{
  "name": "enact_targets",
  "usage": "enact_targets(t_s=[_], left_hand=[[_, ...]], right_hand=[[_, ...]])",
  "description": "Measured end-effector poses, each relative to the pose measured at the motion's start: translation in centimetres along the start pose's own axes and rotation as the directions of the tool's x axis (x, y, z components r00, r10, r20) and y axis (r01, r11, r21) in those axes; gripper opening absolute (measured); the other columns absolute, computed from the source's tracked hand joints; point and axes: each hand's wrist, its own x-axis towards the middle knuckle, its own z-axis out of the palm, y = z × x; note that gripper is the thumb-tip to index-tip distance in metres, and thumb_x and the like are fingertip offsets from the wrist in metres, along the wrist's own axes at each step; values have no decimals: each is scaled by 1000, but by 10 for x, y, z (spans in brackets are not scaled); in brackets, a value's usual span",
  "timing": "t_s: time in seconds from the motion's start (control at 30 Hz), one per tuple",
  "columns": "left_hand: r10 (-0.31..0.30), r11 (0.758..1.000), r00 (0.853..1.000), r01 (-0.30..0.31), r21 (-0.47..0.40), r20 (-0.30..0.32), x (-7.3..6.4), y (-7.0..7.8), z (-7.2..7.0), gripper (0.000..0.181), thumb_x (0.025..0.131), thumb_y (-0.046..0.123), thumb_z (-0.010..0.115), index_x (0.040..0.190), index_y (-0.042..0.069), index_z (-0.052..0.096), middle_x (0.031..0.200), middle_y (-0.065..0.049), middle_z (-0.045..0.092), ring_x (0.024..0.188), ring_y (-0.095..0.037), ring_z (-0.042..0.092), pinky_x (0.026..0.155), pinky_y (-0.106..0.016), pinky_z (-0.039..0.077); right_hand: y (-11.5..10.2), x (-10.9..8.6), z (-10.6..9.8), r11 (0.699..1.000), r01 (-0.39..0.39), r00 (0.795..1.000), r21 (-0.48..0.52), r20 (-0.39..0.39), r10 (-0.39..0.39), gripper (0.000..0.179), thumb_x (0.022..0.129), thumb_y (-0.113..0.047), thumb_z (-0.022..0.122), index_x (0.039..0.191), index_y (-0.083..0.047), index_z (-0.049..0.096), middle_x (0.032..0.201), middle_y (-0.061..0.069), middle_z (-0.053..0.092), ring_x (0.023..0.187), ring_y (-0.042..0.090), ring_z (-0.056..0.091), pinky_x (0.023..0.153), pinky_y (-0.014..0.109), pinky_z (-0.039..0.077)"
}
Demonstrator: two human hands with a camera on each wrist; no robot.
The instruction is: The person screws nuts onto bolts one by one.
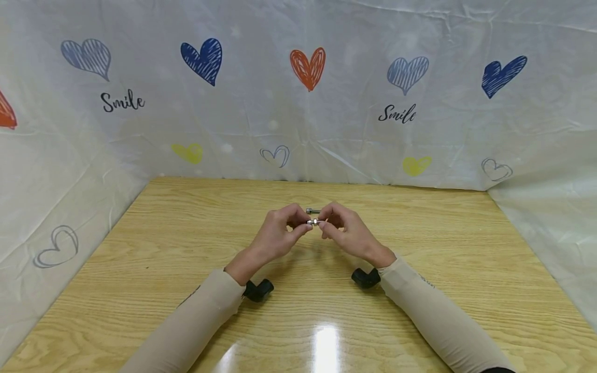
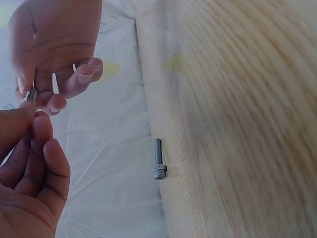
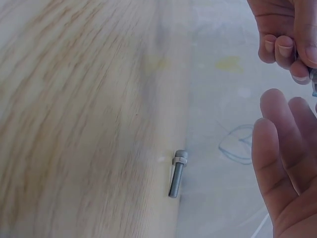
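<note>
My left hand (image 1: 279,232) pinches a small silver bolt (image 2: 31,94) between thumb and forefinger at its left end. A nut (image 1: 315,221) shows around the bolt in the gap between the two hands. From the other side, my right hand (image 1: 349,233) pinches the bolt's right end with thumb and forefinger, its other fingers loosely bent. Fingertips cover both ends of the bolt. Just beyond the hands, a second bolt (image 1: 312,211) lies on its side on the table; the right wrist view shows that bolt (image 3: 177,173) with a nut-like ring close against its head.
The wood-grain table (image 1: 186,207) stretches out around both hands. A white cloth (image 1: 345,134) printed with hearts hangs behind it and at the sides. Black curved pieces (image 1: 366,278) sit under the wrists, beside the beige sleeves (image 1: 205,311).
</note>
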Motion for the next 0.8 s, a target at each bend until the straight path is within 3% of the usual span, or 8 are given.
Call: enact_targets(t_s=[0.17, 0.4, 0.53, 0.8], left_hand=[[3, 1000, 1000, -3, 5, -5, 0, 0, 0, 8, 88, 5, 69, 91, 7, 63, 81, 1, 64, 68, -6, 60, 63, -26, 52], [-5, 1000, 1000, 4, 26, 26, 1, -2, 1, 10, 89, 6, 69, 93, 9, 61, 80, 3, 61, 67, -7, 56, 62, -25, 50], [19, 999, 999, -21, 50, 51, 2, -1, 1, 16, 87, 6, 70, 96, 10, 58, 84, 2, 59, 69, -9, 54, 61, -27, 49], [105, 991, 993, -108, 75, 45, 2, -2, 4, 20, 85, 3, 72, 95, 9, 56, 87, -1, 55, 70, -15, 53, 61, -35, 49]], right_hand=[[-17, -2, -2, 1000, -9, 1000, -18, 9, 9, 6, 97, -4, 54, 101, -3, 58, 84, 5, 61, 70, 17, 61, 63, 33, 49], [12, 2, 1, 1000, -20, 1000, -9, 14, 21, 6, 98, -14, 54, 100, -11, 59, 87, 12, 61, 73, 35, 62, 58, 31, 46], [14, 2, 2, 1000, 2, 1000, 18, 21, -2, 5, 98, -15, 54, 100, -12, 58, 87, 19, 61, 71, 36, 62, 55, 30, 44], [12, 1, 5, 999, 10, 999, 32, 47, -11, 9, 100, -17, 53, 101, -10, 58, 87, 20, 60, 72, 37, 61, 54, 28, 44]])
